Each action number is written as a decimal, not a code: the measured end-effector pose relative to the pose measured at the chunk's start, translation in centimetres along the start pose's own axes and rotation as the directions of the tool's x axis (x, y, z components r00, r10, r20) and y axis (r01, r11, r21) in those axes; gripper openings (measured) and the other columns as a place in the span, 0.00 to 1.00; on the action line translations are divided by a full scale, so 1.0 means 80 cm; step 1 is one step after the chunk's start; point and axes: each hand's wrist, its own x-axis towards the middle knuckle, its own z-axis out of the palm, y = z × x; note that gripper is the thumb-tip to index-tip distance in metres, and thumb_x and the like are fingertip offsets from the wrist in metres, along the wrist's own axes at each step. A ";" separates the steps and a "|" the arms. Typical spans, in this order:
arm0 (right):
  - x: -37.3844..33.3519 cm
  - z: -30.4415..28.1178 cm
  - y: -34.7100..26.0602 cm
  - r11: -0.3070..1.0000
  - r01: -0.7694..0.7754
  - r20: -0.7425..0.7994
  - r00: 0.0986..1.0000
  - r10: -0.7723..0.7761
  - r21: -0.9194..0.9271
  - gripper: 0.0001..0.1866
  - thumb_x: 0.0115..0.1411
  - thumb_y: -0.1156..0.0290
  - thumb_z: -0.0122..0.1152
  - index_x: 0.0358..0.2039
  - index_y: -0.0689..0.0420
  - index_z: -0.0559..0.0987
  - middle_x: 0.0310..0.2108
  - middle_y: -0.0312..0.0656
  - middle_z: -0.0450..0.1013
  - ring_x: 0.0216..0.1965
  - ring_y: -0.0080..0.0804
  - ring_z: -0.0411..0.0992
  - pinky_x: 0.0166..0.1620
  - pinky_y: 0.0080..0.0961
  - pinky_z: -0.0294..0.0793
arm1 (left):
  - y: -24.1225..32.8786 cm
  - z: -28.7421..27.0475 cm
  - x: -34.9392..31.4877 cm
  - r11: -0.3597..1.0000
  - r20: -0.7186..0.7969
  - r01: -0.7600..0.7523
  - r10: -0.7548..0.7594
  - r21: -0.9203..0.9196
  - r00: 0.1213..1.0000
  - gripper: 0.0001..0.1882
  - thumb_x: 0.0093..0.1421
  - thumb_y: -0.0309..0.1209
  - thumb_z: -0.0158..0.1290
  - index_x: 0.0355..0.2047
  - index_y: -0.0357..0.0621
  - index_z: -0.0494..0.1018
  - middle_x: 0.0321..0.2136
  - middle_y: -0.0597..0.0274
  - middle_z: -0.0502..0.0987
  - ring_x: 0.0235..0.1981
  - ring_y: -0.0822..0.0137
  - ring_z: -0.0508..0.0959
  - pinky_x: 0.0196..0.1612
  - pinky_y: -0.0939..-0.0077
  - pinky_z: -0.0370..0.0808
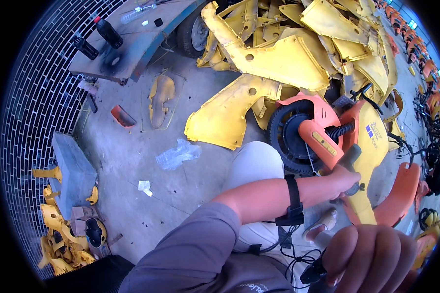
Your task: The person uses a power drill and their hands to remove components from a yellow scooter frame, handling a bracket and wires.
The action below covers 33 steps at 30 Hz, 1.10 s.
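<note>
An orange and yellow scooter [376,139] stands at the right, its black front wheel [286,132] under an orange fender [320,110]. My left hand [344,180] reaches across to the scooter's yellow panel. Its fingers wrap round a dark grey-green, rounded thing [349,157], possibly a tool or grip; its kind is unclear. Close to the camera, my right hand [371,254] is closed with curled fingers. A black piece [314,271] shows by its thumb side; whether the hand holds it is unclear. A black strap [293,198] circles my left forearm.
Yellow body panels [278,61] form a big heap at the far side. A table [146,29] with dark bottles [107,33] stands far left. A grey box [73,171] and more yellow parts [58,229] lie left. Black cables [293,249] hang near my lap.
</note>
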 end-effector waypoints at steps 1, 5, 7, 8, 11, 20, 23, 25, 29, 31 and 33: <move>-0.002 -0.001 -0.003 1.000 -0.006 -0.033 0.999 0.006 -0.009 0.18 0.68 0.51 0.50 0.27 0.50 0.71 0.27 0.33 0.71 0.29 0.27 0.79 0.37 0.24 0.65 | -0.002 0.003 0.002 1.000 -0.001 -0.003 0.003 0.010 1.000 0.30 0.54 0.41 0.57 0.46 0.34 0.58 0.23 0.57 0.71 0.09 0.73 0.67 0.09 0.80 0.62; -0.007 -0.018 -0.012 0.979 -0.100 0.040 0.995 0.095 0.176 0.17 0.67 0.51 0.51 0.31 0.50 0.73 0.32 0.34 0.74 0.35 0.29 0.78 0.41 0.26 0.67 | -0.014 -0.016 0.024 1.000 -0.072 -0.016 0.014 -0.020 0.997 0.25 0.55 0.41 0.58 0.45 0.38 0.63 0.22 0.60 0.71 0.09 0.73 0.65 0.10 0.79 0.61; -0.026 -0.007 -0.026 0.964 -0.192 0.099 0.979 0.176 0.182 0.17 0.68 0.51 0.49 0.34 0.50 0.75 0.35 0.34 0.75 0.41 0.30 0.78 0.44 0.29 0.69 | -0.016 0.005 0.036 1.000 0.018 -0.008 0.008 -0.015 1.000 0.22 0.56 0.40 0.58 0.44 0.43 0.66 0.22 0.61 0.71 0.09 0.73 0.64 0.11 0.78 0.61; -0.055 0.013 -0.021 0.999 -0.032 -0.408 0.912 0.036 0.016 0.19 0.69 0.50 0.42 0.29 0.50 0.68 0.24 0.32 0.67 0.24 0.24 0.65 0.29 0.25 0.62 | -0.020 0.008 0.040 0.999 0.027 -0.030 0.030 -0.035 0.999 0.22 0.56 0.41 0.58 0.44 0.42 0.66 0.22 0.61 0.71 0.09 0.73 0.64 0.11 0.78 0.61; -0.090 -0.028 -0.029 0.990 -0.011 -0.753 0.650 -0.100 -0.141 0.21 0.72 0.56 0.36 0.24 0.53 0.62 0.18 0.35 0.61 0.09 0.20 0.53 0.14 0.13 0.52 | -0.022 -0.003 0.033 0.995 0.052 -0.098 0.099 -0.034 0.994 0.23 0.56 0.41 0.58 0.45 0.41 0.66 0.22 0.60 0.71 0.09 0.73 0.64 0.10 0.79 0.60; -0.331 -0.159 -0.165 0.412 -0.889 -0.969 0.118 -0.215 -0.200 0.16 0.66 0.60 0.51 0.44 0.60 0.71 0.35 0.39 0.72 0.35 0.23 0.70 0.36 0.18 0.67 | -0.011 0.008 -0.024 0.918 0.185 -0.232 0.180 0.321 0.966 0.33 0.58 0.45 0.57 0.55 0.40 0.57 0.31 0.61 0.70 0.20 0.77 0.67 0.17 0.83 0.64; -0.355 -0.167 -0.154 0.507 -0.862 -0.998 0.047 0.043 -0.019 0.29 0.64 0.56 0.55 0.60 0.62 0.66 0.50 0.44 0.71 0.51 0.31 0.70 0.49 0.28 0.69 | -0.026 0.008 -0.009 0.893 0.268 -0.331 0.253 0.305 0.930 0.37 0.57 0.47 0.58 0.56 0.35 0.55 0.31 0.61 0.70 0.19 0.77 0.67 0.17 0.81 0.63; -0.358 -0.182 -0.130 0.697 -0.715 -0.981 0.096 0.167 0.049 0.31 0.64 0.53 0.55 0.59 0.61 0.66 0.49 0.43 0.72 0.50 0.31 0.70 0.50 0.28 0.70 | -0.047 0.008 0.013 0.754 0.311 -0.533 0.438 0.384 0.844 0.37 0.57 0.44 0.60 0.56 0.34 0.55 0.38 0.56 0.70 0.32 0.72 0.71 0.32 0.76 0.71; -0.370 -0.222 -0.118 0.795 -0.605 -0.997 0.027 0.077 0.045 0.25 0.61 0.60 0.63 0.54 0.59 0.71 0.43 0.39 0.74 0.42 0.28 0.74 0.45 0.28 0.75 | -0.050 0.053 0.003 0.553 0.420 -0.595 0.422 0.583 0.804 0.36 0.54 0.37 0.62 0.57 0.36 0.56 0.42 0.50 0.72 0.42 0.62 0.77 0.45 0.68 0.74; -0.374 -0.231 -0.109 0.884 -0.467 -0.998 0.063 0.005 -0.026 0.23 0.58 0.66 0.67 0.52 0.58 0.72 0.40 0.38 0.74 0.38 0.28 0.75 0.42 0.27 0.76 | -0.055 0.051 0.007 0.438 0.452 -0.654 0.484 0.616 0.749 0.37 0.53 0.39 0.62 0.56 0.36 0.56 0.40 0.48 0.74 0.37 0.59 0.80 0.42 0.65 0.76; -0.361 -0.222 -0.106 0.942 -0.330 -0.997 0.061 -0.039 -0.057 0.22 0.57 0.68 0.67 0.50 0.59 0.72 0.38 0.40 0.74 0.37 0.30 0.76 0.41 0.27 0.77 | -0.044 0.063 -0.006 0.374 0.397 -0.572 0.449 0.730 0.801 0.36 0.54 0.40 0.61 0.55 0.36 0.57 0.41 0.46 0.74 0.38 0.57 0.80 0.42 0.64 0.76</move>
